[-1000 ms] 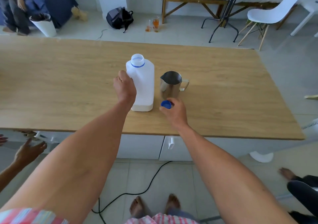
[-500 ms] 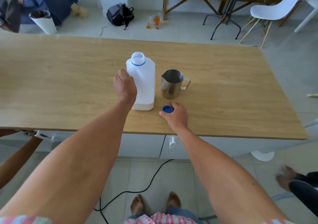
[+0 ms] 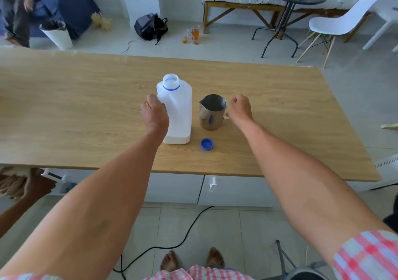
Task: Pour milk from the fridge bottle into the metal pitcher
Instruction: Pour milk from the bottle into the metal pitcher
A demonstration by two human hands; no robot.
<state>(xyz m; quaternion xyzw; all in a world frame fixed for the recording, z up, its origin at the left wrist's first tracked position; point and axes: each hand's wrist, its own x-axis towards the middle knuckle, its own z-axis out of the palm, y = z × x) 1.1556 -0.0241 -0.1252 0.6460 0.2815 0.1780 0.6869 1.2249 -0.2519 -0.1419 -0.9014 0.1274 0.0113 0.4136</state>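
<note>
Bottle: a white plastic milk bottle (image 3: 177,111) was seen standing upright on the wooden table (image 3: 86,111); its mouth was uncapped, a blue ring left round the neck; a low band of milk was visible at the base.
Left hand: the left hand (image 3: 154,116) was wrapped round the bottle's left side, fingers curled against the plastic and hidden behind it.
Pitcher: a metal pitcher (image 3: 212,112) was set upright just right of the bottle (spout turned towards the bottle, handle on the far side); a small blue reflection was carried on its wall; no contents could be made out inside.
Right hand: the right hand (image 3: 239,108) was held at the pitcher's handle side, fingers curled into a loose fist; the handle was mostly covered by it, so whether it was actually gripped could not be told.
Cap: a blue cap (image 3: 207,144) was left lying on the table in front of bottle and pitcher, untouched by either hand.
Surroundings: a black cable (image 3: 172,238) was trailed across the tiled floor below the table edge.
</note>
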